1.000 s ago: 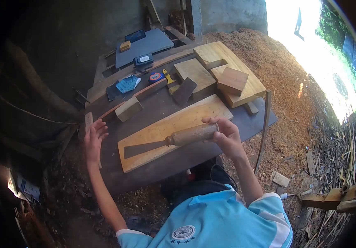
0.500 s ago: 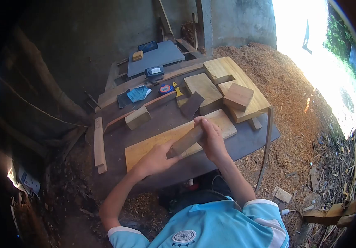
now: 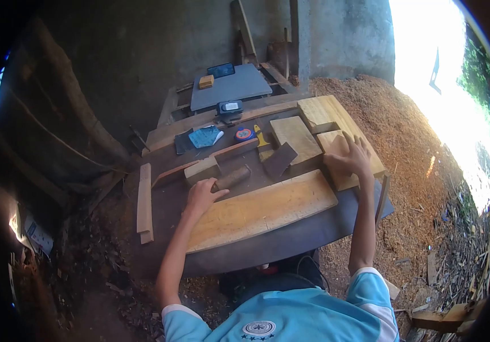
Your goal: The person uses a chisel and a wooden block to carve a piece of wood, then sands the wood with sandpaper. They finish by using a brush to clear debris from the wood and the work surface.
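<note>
At the left of the work table, my left hand (image 3: 200, 197) has its thumb and fingers around the near end of a brown block that looks wrapped in sandpaper (image 3: 234, 177). This block lies beside a pale wooden block (image 3: 202, 170). On the right, my right hand (image 3: 354, 157) reaches over a square wooden block (image 3: 336, 147), fingers spread across its top and sides; the hand hides part of it. A long wooden board (image 3: 262, 212) lies flat in front of me between my arms.
Behind are a thick wood slab (image 3: 296, 138), a dark sandpaper sheet (image 3: 281, 160), a tape measure (image 3: 245, 134), a yellow-handled brush (image 3: 261, 135) and blue sandpaper (image 3: 205, 136). A notched board (image 3: 326, 112) lies at the right edge. Sawdust (image 3: 407, 142) covers the ground beyond.
My hands have moved apart. The sandpaper-wrapped block, held by both over the board, is now down at the left by my left hand. My right hand has moved right onto the square block.
</note>
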`<state>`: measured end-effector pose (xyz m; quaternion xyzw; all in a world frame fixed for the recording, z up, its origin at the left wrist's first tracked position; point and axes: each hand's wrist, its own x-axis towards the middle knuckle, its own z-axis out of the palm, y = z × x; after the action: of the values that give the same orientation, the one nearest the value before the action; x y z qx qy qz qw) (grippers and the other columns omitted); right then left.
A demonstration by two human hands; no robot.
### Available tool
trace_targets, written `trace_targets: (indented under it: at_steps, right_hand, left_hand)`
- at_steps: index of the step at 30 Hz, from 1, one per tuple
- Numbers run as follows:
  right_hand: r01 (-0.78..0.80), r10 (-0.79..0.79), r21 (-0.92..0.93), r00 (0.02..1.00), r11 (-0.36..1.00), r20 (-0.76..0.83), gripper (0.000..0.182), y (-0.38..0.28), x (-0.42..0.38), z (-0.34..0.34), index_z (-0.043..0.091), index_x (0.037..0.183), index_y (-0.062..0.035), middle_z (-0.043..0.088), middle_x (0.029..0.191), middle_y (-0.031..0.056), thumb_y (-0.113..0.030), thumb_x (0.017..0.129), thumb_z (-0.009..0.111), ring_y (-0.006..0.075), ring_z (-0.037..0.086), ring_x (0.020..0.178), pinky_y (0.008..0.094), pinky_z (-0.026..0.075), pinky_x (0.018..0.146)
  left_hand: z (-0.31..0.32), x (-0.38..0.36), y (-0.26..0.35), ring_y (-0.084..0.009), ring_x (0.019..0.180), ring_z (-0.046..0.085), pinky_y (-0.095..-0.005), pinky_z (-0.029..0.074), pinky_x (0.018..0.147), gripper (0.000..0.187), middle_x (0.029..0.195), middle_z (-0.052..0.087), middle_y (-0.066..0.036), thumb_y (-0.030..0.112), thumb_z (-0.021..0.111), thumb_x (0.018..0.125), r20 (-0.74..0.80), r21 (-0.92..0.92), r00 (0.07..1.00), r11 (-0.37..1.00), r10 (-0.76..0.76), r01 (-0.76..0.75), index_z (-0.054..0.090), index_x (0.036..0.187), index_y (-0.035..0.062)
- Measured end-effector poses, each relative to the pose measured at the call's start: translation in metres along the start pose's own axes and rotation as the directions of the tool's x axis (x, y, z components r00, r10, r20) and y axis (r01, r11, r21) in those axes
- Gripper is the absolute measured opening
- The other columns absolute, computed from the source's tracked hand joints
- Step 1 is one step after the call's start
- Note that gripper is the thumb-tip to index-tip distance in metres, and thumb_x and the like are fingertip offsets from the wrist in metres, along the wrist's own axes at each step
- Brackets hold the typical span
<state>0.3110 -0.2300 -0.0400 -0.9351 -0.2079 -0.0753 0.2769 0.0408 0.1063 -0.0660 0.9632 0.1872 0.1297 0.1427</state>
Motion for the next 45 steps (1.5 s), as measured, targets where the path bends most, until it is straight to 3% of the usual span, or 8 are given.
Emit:
trace_targets:
  at_steps: [7, 13, 21, 25, 28, 33, 41, 45]
  right_hand:
    - [0.192, -0.215, -0.123, 0.953, 0.974, -0.215, 0.100, -0.038, -0.026, -0.010, 0.036, 0.138, -0.0156, 0.049, 0.121, 0.0155, -0.039, 0.052, 0.081, 0.0322, 0.044, 0.114, 0.0460, 0.036, 0.095]
    - [0.199, -0.488, 0.922, 0.873, 0.331, -0.013, 0.102, -0.110, -0.085, 0.019, 0.020, 0.142, -0.0100, 0.043, 0.125, 0.0190, -0.044, 0.064, 0.076, 0.0307, 0.044, 0.117, 0.0435, 0.036, 0.097]
    - [0.241, -0.758, 0.867, 0.617, 0.436, 0.210, 0.081, -0.153, -0.063, 0.061, 0.031, 0.136, -0.0063, 0.040, 0.133, 0.0218, -0.039, 0.074, 0.071, 0.0347, 0.038, 0.125, 0.0475, 0.029, 0.102]
    - [0.329, -0.350, -0.120, 0.887, 0.937, -0.300, 0.066, -0.122, -0.030, 0.098, 0.047, 0.123, -0.0018, 0.049, 0.126, 0.0205, -0.031, 0.070, 0.074, 0.0332, 0.042, 0.122, 0.0476, 0.027, 0.102]
    - [0.149, -0.171, 0.189, 0.980, 0.971, 0.105, 0.061, -0.110, -0.023, 0.087, 0.049, 0.121, -0.0042, 0.054, 0.121, 0.0179, -0.027, 0.070, 0.073, 0.0301, 0.044, 0.121, 0.0488, 0.023, 0.102]
    - [0.272, -0.360, 0.802, 0.930, 0.532, -0.077, 0.018, -0.126, -0.040, 0.077, 0.066, 0.079, 0.0021, 0.061, 0.071, 0.0101, -0.005, 0.065, 0.075, 0.0169, 0.062, 0.064, 0.0250, 0.046, 0.056]
    - [0.378, -0.750, 0.870, 0.661, 0.316, -0.015, 0.027, -0.140, -0.064, 0.079, 0.056, 0.096, 0.0027, 0.053, 0.089, 0.0102, -0.001, 0.069, 0.058, 0.0183, 0.055, 0.071, 0.0278, 0.044, 0.066]
    - [0.250, -0.753, 0.926, 0.655, 0.284, 0.054, 0.050, -0.142, -0.069, 0.091, 0.043, 0.119, -0.0001, 0.050, 0.105, 0.0176, -0.003, 0.069, 0.050, 0.0277, 0.052, 0.095, 0.0356, 0.042, 0.083]
  left_hand:
    - [0.009, -0.003, -0.015, -0.0278, 0.094, 0.054, -0.0373, 0.042, 0.083, 0.038, 0.089, 0.059, -0.010, 0.041, 0.066, 0.078, -0.230, -0.062, 0.969, 0.992, 0.090, -0.106, 0.067, 0.090, 0.0050]
    - [-0.013, -0.010, 0.031, -0.0250, 0.115, 0.048, -0.0404, 0.040, 0.094, 0.085, 0.129, 0.046, -0.012, 0.047, 0.077, 0.065, -0.163, -0.854, 0.957, 0.452, 0.239, -0.258, 0.043, 0.134, 0.0112]
    - [-0.028, -0.023, 0.050, -0.0289, 0.118, 0.043, -0.0435, 0.036, 0.100, 0.089, 0.128, 0.036, -0.013, 0.044, 0.086, 0.049, -0.174, -0.654, 0.895, 0.631, 0.411, -0.417, 0.049, 0.124, 0.0120]
    - [-0.024, -0.047, 0.074, -0.0332, 0.115, 0.045, -0.0426, 0.039, 0.096, 0.087, 0.118, 0.042, -0.015, 0.060, 0.081, 0.046, -0.312, -0.266, 0.912, 0.897, 0.267, -0.354, 0.055, 0.112, 0.0086]
    - [-0.044, -0.053, 0.090, -0.0296, 0.116, 0.045, -0.0425, 0.038, 0.097, 0.089, 0.112, 0.046, -0.014, 0.068, 0.076, 0.043, -0.365, 0.243, 0.862, 0.930, 0.352, -0.277, 0.056, 0.100, 0.0028]
    - [-0.028, -0.035, 0.100, -0.0248, 0.079, 0.048, -0.0386, 0.037, 0.075, 0.075, 0.078, 0.046, -0.008, 0.071, 0.069, 0.050, -0.269, 0.325, 0.913, 0.921, 0.308, -0.215, 0.055, 0.081, 0.0038]
    - [-0.072, -0.011, 0.104, -0.0281, 0.096, 0.057, -0.0406, 0.041, 0.086, 0.049, 0.093, 0.061, -0.010, 0.041, 0.076, 0.062, 0.274, 0.176, 0.961, 0.984, -0.045, -0.004, 0.059, 0.096, 0.0109]
    - [-0.057, -0.013, 0.094, -0.0321, 0.084, 0.062, -0.0402, 0.048, 0.071, 0.053, 0.084, 0.065, -0.014, 0.042, 0.078, 0.057, 0.000, 0.047, 0.999, 0.998, -0.041, 0.041, 0.061, 0.092, 0.0064]
